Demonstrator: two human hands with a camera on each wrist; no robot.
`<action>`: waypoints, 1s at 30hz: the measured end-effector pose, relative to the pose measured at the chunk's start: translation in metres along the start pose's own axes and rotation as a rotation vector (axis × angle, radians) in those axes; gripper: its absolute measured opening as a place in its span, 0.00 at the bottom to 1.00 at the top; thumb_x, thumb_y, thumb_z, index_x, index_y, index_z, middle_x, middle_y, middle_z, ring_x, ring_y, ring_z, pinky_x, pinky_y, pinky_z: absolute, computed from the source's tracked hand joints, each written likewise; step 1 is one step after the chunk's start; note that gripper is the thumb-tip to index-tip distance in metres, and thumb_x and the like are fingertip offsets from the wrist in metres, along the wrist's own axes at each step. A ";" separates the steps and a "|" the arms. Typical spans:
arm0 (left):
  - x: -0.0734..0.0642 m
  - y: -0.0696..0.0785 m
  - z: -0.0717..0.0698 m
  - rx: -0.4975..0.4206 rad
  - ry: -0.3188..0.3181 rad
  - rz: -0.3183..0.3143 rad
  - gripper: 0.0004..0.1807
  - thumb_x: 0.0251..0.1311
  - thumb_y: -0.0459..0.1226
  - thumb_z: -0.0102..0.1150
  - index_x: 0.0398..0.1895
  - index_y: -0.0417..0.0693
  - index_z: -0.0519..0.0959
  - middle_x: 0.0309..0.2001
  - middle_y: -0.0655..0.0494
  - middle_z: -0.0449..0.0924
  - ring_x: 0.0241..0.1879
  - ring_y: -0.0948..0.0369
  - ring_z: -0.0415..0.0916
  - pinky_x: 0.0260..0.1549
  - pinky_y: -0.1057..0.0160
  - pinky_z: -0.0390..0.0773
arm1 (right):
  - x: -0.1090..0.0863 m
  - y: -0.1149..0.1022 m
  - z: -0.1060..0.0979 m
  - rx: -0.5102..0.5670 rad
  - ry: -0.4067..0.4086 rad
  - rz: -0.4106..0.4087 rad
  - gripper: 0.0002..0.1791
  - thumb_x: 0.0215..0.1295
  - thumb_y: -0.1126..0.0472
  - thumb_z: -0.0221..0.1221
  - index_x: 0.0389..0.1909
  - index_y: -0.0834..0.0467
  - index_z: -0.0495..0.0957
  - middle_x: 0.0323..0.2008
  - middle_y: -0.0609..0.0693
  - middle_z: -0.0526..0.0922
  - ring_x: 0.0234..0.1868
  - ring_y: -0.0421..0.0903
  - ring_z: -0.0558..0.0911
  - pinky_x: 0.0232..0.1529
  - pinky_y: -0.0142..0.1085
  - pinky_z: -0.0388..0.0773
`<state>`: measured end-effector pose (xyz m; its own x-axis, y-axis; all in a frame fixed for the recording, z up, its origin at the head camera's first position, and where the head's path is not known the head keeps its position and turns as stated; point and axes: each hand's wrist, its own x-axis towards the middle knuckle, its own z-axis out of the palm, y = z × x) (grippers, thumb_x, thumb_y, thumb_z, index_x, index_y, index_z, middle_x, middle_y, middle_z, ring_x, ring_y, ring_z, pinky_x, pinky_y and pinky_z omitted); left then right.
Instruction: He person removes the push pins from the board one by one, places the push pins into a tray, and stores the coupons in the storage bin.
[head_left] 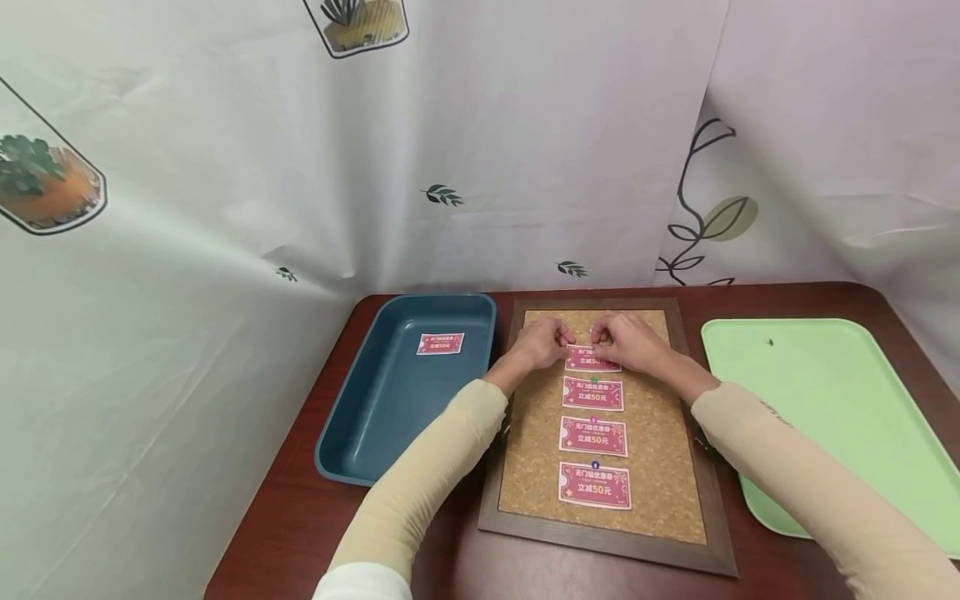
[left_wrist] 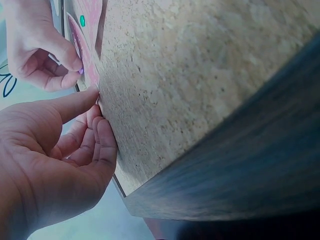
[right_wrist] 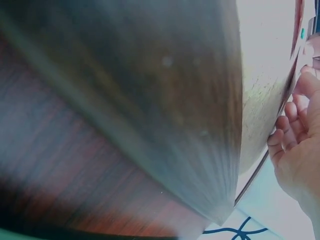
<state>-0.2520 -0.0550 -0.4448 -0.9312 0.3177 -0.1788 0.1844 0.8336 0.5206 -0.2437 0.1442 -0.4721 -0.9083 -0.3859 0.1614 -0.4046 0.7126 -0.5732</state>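
Near the top of a framed corkboard (head_left: 525,492), a pink coupon (head_left: 582,360) lies beneath both hands. My left hand (head_left: 542,343) pinches its left edge between thumb and fingers. A small purple push pin (left_wrist: 81,71) stands at the coupon's upper edge, pinched by my right hand (head_left: 633,342). Below on the cork, a second coupon (head_left: 592,395) has a green pin (head_left: 595,380) at its top. A third coupon (head_left: 592,437) carries a pink pin (head_left: 593,419). The lowest coupon (head_left: 595,486) has a blue pin (head_left: 596,464). Whether the purple pin is in the cork is hidden.
To the left stands a deep blue tray (head_left: 382,417) with one coupon (head_left: 440,343) inside. A light green tray (head_left: 825,400) lies to the right, holding a small dark item (head_left: 769,342). Everything rests on a dark red table (head_left: 281,533) against a patterned cloth backdrop (head_left: 540,167).
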 end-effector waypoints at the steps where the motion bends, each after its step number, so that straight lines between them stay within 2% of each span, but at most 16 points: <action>1: 0.000 0.000 0.000 -0.001 -0.001 -0.002 0.04 0.69 0.34 0.71 0.43 0.48 0.85 0.35 0.59 0.80 0.35 0.64 0.74 0.36 0.68 0.73 | 0.000 0.000 0.000 -0.001 0.000 -0.001 0.06 0.60 0.67 0.71 0.34 0.61 0.83 0.32 0.51 0.81 0.34 0.47 0.77 0.37 0.41 0.73; 10: -0.001 0.000 -0.002 -0.017 -0.005 0.000 0.05 0.68 0.34 0.71 0.43 0.48 0.85 0.35 0.58 0.80 0.35 0.63 0.75 0.36 0.68 0.73 | 0.002 0.001 -0.001 0.015 -0.006 -0.008 0.05 0.60 0.68 0.70 0.34 0.62 0.83 0.32 0.51 0.82 0.35 0.47 0.78 0.38 0.41 0.74; 17: 0.000 0.000 -0.003 -0.016 0.000 -0.001 0.04 0.69 0.34 0.71 0.43 0.48 0.85 0.36 0.58 0.81 0.35 0.63 0.75 0.37 0.67 0.74 | 0.000 0.001 -0.005 0.051 -0.042 0.005 0.07 0.64 0.68 0.70 0.41 0.63 0.84 0.36 0.53 0.83 0.39 0.50 0.79 0.43 0.45 0.75; 30: -0.004 0.001 -0.002 -0.016 -0.003 -0.008 0.04 0.69 0.35 0.71 0.42 0.50 0.84 0.35 0.59 0.79 0.35 0.63 0.75 0.38 0.67 0.73 | -0.002 0.007 -0.002 0.031 -0.021 -0.031 0.04 0.68 0.67 0.69 0.41 0.61 0.87 0.38 0.52 0.85 0.39 0.49 0.79 0.46 0.48 0.77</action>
<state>-0.2488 -0.0565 -0.4425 -0.9318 0.3123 -0.1853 0.1720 0.8289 0.5322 -0.2446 0.1511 -0.4746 -0.8929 -0.4198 0.1631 -0.4288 0.6819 -0.5925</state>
